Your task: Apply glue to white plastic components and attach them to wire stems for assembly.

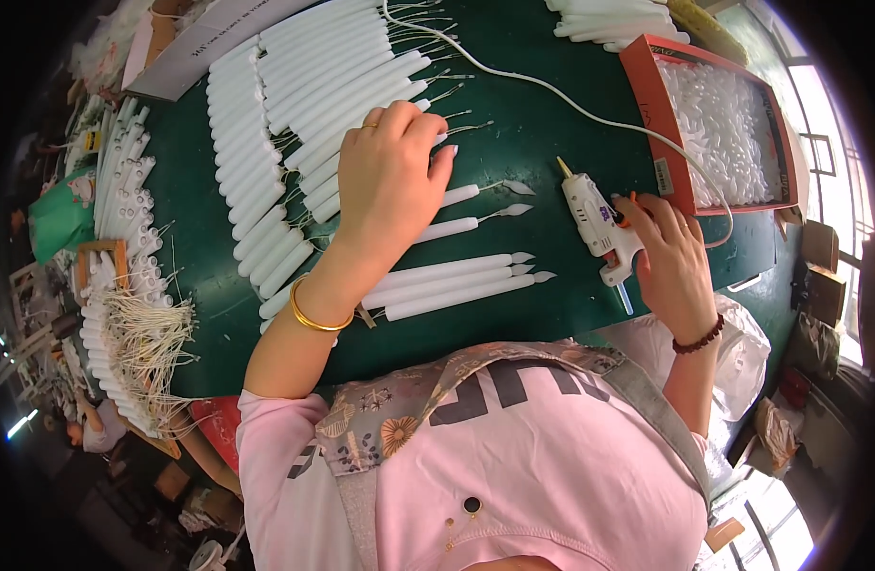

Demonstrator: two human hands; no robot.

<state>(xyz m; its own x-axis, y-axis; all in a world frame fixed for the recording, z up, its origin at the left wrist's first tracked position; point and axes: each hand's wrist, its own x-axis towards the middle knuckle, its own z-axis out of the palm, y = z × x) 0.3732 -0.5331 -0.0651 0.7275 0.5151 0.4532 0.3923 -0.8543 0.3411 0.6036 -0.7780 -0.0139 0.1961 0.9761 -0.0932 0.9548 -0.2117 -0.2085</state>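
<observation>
My left hand (394,176) is over the row of white candle sticks (352,86), its fingers curled down round the end of one; the palm hides most of that stick. Thin wires stick out of the row's right ends. Below the hand lie several candles with flame-shaped tips (471,290), and two more tipped ones point right from under the wrist. My right hand (670,247) is closed about the handle of a white hot glue gun (589,214), with fingers by its orange trigger. The gun's nozzle points away from me, and a glue stick (626,297) pokes out of its rear.
An orange-red box (647,124) full of small clear flame-shaped pieces stands at the far right. A white cord (542,86) crosses the green table (513,124). More white sticks (609,21) lie at the back. Bundles of wired sticks (147,333) fill the left side.
</observation>
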